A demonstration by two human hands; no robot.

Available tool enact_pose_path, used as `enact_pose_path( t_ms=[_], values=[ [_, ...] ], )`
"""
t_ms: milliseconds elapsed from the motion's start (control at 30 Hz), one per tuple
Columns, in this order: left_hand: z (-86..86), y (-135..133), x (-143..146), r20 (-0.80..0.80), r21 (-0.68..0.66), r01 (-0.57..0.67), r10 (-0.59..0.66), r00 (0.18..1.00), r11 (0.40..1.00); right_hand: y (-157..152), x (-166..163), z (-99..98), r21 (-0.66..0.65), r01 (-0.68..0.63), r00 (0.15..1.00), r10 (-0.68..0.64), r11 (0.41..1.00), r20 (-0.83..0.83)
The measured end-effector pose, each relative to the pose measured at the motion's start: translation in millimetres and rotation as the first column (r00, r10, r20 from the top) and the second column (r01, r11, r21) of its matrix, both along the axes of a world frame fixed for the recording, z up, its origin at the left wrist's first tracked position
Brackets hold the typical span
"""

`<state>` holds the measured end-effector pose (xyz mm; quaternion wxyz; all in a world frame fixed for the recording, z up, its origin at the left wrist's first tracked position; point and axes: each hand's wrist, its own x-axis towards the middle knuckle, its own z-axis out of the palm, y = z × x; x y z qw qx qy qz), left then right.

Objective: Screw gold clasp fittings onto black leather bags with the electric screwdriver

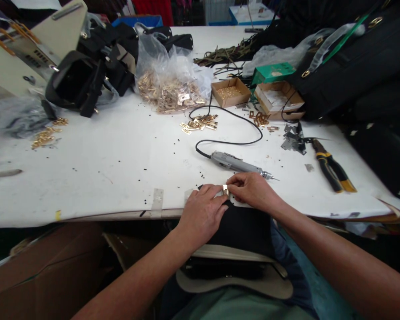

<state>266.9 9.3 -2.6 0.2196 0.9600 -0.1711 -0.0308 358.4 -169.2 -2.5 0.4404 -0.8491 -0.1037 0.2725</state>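
A black bag (245,226) with a beige-edged opening lies across my lap and over the table's front edge. On its far end is a small gold metal plate (225,188), apparently a piece of bag hardware. My left hand (203,211) bears on the bag, thumb and fingers closed around the material beside the plate. From the other side, my right hand (251,190) pinches the plate between thumb and fingers. Just beyond my hands rests a grey electric screwdriver (235,163), its bit pointing right and its black cord curling away behind.
Black-and-yellow pliers (333,166) lie at the right near dark metal plates (294,140). Farther back are loose gold plates (200,123), a plastic bag of gold hardware (173,89) and a cardboard box of small gold pieces (231,92). Black bags (363,66) are piled at the right.
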Motion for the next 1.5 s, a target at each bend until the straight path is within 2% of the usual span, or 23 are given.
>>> enact_pose_path(
  t_ms=[300,467,533,600,667,733,833,933,1033,1100,1133,1167,1200,1233,1300,1333,1400,1500],
  values=[
    [1.3,-5,-2,0.030,0.124,0.031,-0.034,0.999,0.992,0,1,-7.3,-0.018,-0.035,0.994,0.036,0.999,0.101],
    [8.3,-7,-3,0.043,0.179,0.051,-0.060,0.997,0.983,1,-3,-2.2,-0.004,-0.043,0.993,0.043,0.999,0.111],
    [11.4,-8,-4,0.045,0.192,0.045,-0.054,0.998,0.980,-2,-6,3.4,0.036,-0.033,0.981,0.026,0.999,0.191],
    [13.4,-9,-5,0.055,0.201,0.031,-0.043,0.998,0.979,-8,-5,9.0,0.035,-0.006,0.923,-0.008,0.999,0.385],
    [14.0,-11,-7,0.070,0.201,0.018,-0.032,0.997,0.979,-17,0,12.1,-0.064,0.049,0.803,-0.002,0.997,0.596],
    [13.5,-12,-9,0.084,0.196,0.001,-0.018,0.996,0.981,-24,8,11.6,-0.235,0.099,0.724,0.092,0.967,0.684],
    [11.2,-14,-12,0.097,0.202,-0.022,0.003,0.995,0.979,-27,19,6.7,-0.446,0.086,0.742,0.242,0.891,0.626],
    [7.9,-16,-13,0.128,0.218,-0.039,0.011,0.992,0.975,-25,27,6.6,-0.497,0.034,0.763,0.299,0.867,0.574],
    [5.3,-17,-13,0.160,0.222,-0.031,-0.005,0.987,0.974,-30,33,19.7,-0.360,0.013,0.805,0.204,0.933,0.557],
    [4.4,-18,-14,0.171,0.227,-0.024,-0.015,0.985,0.974,-42,38,34.0,-0.143,0.040,0.866,0.037,0.989,0.498],
    [4.1,-18,-14,0.173,0.230,-0.022,-0.018,0.985,0.973,-51,42,41.4,0.003,0.064,0.900,-0.059,0.998,0.433],
    [4.0,-18,-14,0.173,0.235,-0.023,-0.018,0.985,0.972,-61,46,48.2,0.167,0.093,0.929,-0.146,0.982,0.341],
    [3.8,-18,-14,0.172,0.239,-0.025,-0.017,0.985,0.971,-71,51,54.0,0.332,0.128,0.949,-0.212,0.935,0.232],
    [3.8,-18,-14,0.170,0.243,-0.026,-0.016,0.985,0.970,-80,56,58.4,0.480,0.169,0.958,-0.258,0.861,0.125],
    [3.8,-18,-14,0.169,0.249,-0.025,-0.018,0.985,0.968,-95,66,62.2,0.666,0.252,0.946,-0.322,0.702,-0.018],
    [3.7,-18,-13,0.173,0.251,-0.024,-0.020,0.985,0.968,-99,70,61.6,0.697,0.292,0.929,-0.367,0.655,-0.044],
    [3.1,-18,-12,0.188,0.248,-0.020,-0.028,0.982,0.969,-102,78,56.3,0.682,0.389,0.859,-0.512,0.619,-0.026],
    [1.0,-17,-10,0.219,0.244,-0.025,-0.030,0.975,0.969,-97,87,43.0,0.638,0.525,0.692,-0.719,0.563,0.065]
  ],
)
